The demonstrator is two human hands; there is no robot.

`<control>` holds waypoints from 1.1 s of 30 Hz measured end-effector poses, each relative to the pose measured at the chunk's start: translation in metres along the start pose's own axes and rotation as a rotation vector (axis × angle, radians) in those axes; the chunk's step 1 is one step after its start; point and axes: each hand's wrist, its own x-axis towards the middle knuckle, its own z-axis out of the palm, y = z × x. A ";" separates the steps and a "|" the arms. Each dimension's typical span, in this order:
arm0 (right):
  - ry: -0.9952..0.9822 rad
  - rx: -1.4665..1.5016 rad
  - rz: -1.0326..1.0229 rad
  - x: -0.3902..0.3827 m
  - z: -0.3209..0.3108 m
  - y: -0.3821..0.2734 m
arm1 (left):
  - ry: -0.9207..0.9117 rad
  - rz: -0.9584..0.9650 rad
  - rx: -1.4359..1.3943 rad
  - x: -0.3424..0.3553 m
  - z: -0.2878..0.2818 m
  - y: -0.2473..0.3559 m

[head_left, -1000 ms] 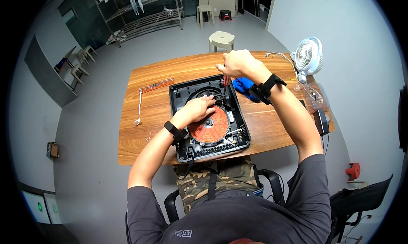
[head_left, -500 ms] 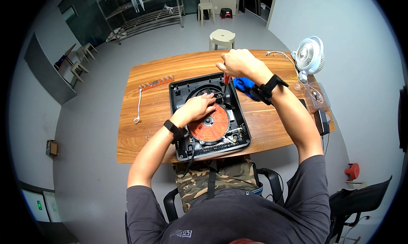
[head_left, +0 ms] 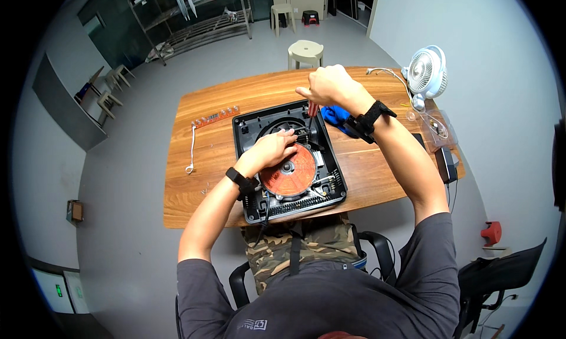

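An opened induction cooker base (head_left: 247,116), a black plastic tray with parts inside, lies on the table before me. Its round copper-coloured coil (head_left: 298,175) fills the near middle, and a black fan is partly visible beyond it. My left hand (head_left: 272,150) lies flat over the coil's far left edge, fingers stretched out toward the circuit parts. Above the base's far right part, my right hand (head_left: 332,86) is closed round a red-handled screwdriver (head_left: 312,108). The shaft points down into the base; the tip is too small to make out.
On the wooden table (head_left: 200,203), a strip circuit board (head_left: 215,117) with a white cable lies left, above small loose screws (head_left: 205,189). A blue cloth (head_left: 336,119) lies under my right wrist. A white fan (head_left: 425,72), a clear box (head_left: 437,129) and a black box-shaped item (head_left: 446,165) stand right.
The view has shifted slightly. My right hand and the screwdriver tilt a little differently, still over the same spot. My left hand stays resting on the coil.
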 end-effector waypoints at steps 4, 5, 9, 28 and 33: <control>0.007 0.154 -0.032 -0.009 -0.003 -0.001 | 0.009 -0.008 0.003 -0.002 0.000 0.000; -0.021 0.192 -0.061 -0.008 -0.005 0.001 | 0.009 -0.004 0.010 -0.002 -0.001 0.000; 0.056 0.124 -0.103 -0.003 0.006 0.000 | 0.001 0.001 0.021 -0.001 -0.001 0.002; 0.064 0.008 -0.040 0.000 0.009 0.003 | 0.024 0.020 0.011 -0.001 0.000 -0.001; 0.146 0.155 -0.086 0.001 0.023 0.011 | 0.001 0.022 0.025 0.000 -0.005 0.003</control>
